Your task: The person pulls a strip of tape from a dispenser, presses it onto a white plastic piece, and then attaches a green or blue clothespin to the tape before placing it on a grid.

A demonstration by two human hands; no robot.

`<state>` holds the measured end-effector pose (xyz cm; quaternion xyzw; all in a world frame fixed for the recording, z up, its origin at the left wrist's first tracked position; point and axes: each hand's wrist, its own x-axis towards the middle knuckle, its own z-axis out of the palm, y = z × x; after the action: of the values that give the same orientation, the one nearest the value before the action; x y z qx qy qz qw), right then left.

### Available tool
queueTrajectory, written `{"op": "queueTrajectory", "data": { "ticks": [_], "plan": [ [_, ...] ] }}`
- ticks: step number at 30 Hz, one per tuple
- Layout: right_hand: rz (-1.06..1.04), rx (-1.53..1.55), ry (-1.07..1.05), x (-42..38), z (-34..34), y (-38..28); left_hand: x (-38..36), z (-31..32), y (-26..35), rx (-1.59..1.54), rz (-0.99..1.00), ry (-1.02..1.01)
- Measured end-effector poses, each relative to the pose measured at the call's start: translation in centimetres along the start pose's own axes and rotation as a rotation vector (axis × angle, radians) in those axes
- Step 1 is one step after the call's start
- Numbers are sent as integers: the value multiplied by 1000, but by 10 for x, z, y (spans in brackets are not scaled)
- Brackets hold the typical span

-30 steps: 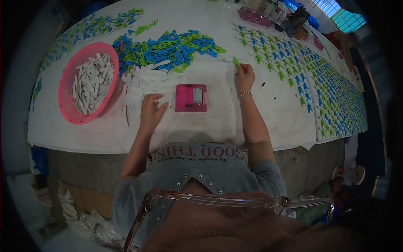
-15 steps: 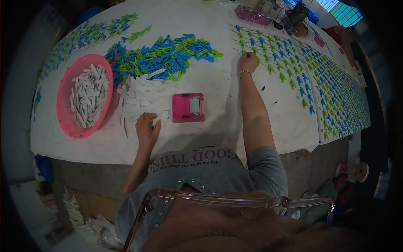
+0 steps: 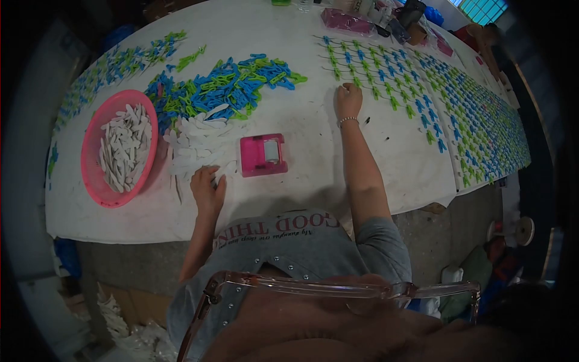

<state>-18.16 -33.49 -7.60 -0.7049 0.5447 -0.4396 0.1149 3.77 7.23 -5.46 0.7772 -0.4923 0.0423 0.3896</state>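
Observation:
My left hand [image 3: 207, 187] rests on the table at the near edge of a loose spread of white flat strips [image 3: 196, 140]. Its thumb stands apart from the fingers, and no held thing shows. To its right is a pink tape dispenser [image 3: 263, 155] with a pale roll in it. Farther right, my right hand [image 3: 348, 101] is closed, fingers curled, just below the left end of rows of clothespins [image 3: 376, 63] in blue and green. Whatever is inside its fingers, if anything, is too small to see.
A pink basket [image 3: 87, 154] full of white strips stands on the left. Behind it lies a heap of blue and green clothespins [image 3: 226, 87]. More clothespins [image 3: 482, 123] cover the right side of the table. A pink box [image 3: 347, 21] and bottles stand at the back.
My right hand has drawn back toward me from the clothespin rows. My left hand has shifted slightly, its thumb and fingers parting near the strips. The whole view has turned a little.

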Motion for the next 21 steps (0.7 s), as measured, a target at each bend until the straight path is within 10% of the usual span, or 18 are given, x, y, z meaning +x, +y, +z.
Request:
{"op": "queueTrajectory", "data": {
  "ticks": [21],
  "plan": [
    [66, -453, -127, -13, -16, -4, -11, -26, 3, 92, -128, -9]
  ]
}}
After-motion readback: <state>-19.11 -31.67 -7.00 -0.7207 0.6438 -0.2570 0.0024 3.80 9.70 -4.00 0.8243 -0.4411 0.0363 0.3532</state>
